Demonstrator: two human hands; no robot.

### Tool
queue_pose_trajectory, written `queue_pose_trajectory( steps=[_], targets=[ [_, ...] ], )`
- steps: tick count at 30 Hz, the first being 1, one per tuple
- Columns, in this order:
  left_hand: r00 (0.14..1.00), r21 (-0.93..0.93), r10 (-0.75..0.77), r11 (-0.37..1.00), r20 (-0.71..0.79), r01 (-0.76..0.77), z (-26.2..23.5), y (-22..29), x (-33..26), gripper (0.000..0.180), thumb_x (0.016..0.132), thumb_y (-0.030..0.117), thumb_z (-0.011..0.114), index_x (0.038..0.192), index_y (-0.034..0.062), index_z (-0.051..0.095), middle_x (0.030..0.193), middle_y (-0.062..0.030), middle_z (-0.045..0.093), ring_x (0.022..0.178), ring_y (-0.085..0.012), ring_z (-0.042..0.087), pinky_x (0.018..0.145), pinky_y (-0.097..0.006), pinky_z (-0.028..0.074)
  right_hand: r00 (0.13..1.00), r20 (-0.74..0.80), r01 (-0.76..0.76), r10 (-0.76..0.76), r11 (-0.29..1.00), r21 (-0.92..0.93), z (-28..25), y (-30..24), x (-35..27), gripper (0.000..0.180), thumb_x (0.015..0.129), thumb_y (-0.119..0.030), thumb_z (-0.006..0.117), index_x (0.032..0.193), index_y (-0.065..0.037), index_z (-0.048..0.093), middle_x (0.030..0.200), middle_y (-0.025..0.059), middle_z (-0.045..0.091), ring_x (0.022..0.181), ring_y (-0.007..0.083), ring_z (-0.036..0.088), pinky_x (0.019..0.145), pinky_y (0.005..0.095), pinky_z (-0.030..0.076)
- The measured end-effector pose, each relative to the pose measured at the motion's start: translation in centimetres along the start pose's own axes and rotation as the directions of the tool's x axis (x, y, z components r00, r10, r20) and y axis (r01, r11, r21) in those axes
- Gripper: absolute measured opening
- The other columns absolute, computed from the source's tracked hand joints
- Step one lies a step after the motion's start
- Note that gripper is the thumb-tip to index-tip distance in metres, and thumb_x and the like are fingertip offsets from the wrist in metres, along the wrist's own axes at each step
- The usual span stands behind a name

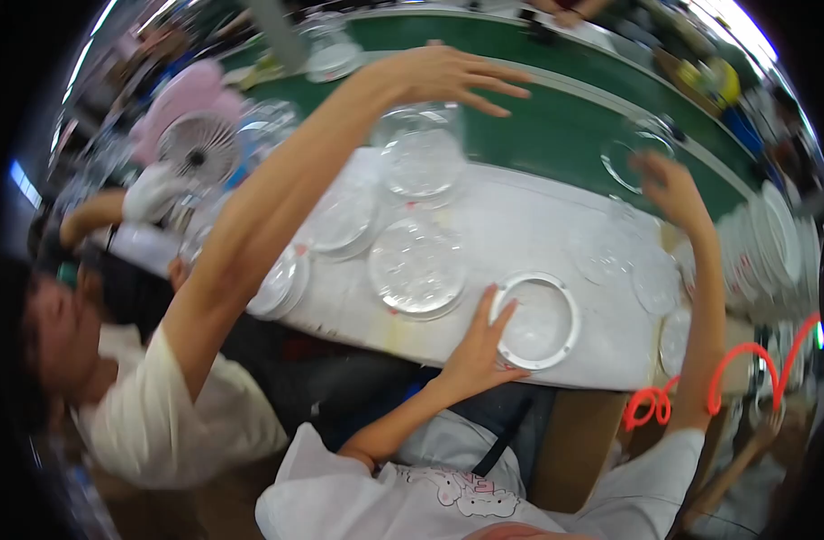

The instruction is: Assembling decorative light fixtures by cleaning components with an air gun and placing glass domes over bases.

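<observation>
A small white fan (pixel 196 151) stands at ten o'clock, just in front of a pink shape (pixel 180 97). A green surface (pixel 509 147) runs through one o'clock. At two o'clock sits something yellow (pixel 720 83), possibly a bag, though blurred. White tubs (pixel 772 238) are stacked at three; a red coiled hose (pixel 747 347) loops near four.

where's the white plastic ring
In the head view, the ring is right of centre near the front edge of the white tabletop, touching the left hand.

Right one of the hands (pixel 671 191) blurred, its hold unclear
</observation>
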State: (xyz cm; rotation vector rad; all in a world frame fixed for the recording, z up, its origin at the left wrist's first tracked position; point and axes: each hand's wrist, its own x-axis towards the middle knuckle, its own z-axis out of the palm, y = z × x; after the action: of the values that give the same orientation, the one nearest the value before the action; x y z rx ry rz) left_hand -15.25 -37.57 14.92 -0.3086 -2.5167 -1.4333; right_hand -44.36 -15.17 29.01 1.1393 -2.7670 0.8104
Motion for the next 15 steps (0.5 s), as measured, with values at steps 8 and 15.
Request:
queue_pose_trajectory(
  steps=[8, 15],
  targets=[
    [0.999, -0.068, 0.038, 0.997, 0.036, -0.036, 1.5, 0.5, 0.6, 0.099, 0.064, 0.034, 0.081, 0.139, 0.0018, 0.024, 0.143, -0.0343, 0.009, 0.134, -0.049, 0.014, 0.107, -0.048, 0.023, 0.716, -0.633, -0.644, 0.295, 0.63, -0.434, -3.2, 11.0, 6.2, 0.043, 0.087, -0.046, 0.047, 0.118, -0.017, 0.053, 0.106, 0.0223, 0.055, 0.096, 0.0418, 0.058, 0.081, 0.0501, 0.048],
    [0.998, 0.022, 0.019, 1.0, 0.062, -0.021, 0.3, 0.8, 0.2, 0.1, 0.064, 0.037, 0.08, 0.139, 0.002, 0.025, 0.142, -0.0347, 0.01, 0.133, -0.0503, 0.015, 0.106, -0.048, 0.026, 0.87, -0.393, -0.49, 0.298, 0.618, -0.615, -1.0, 13.9, 7.2, 0.036, 0.09, -0.04, 0.046, 0.115, -0.015, 0.052, 0.106, 0.018, 0.057, 0.093, 0.0396, 0.06, 0.072, 0.0483, 0.051]
  ],
)
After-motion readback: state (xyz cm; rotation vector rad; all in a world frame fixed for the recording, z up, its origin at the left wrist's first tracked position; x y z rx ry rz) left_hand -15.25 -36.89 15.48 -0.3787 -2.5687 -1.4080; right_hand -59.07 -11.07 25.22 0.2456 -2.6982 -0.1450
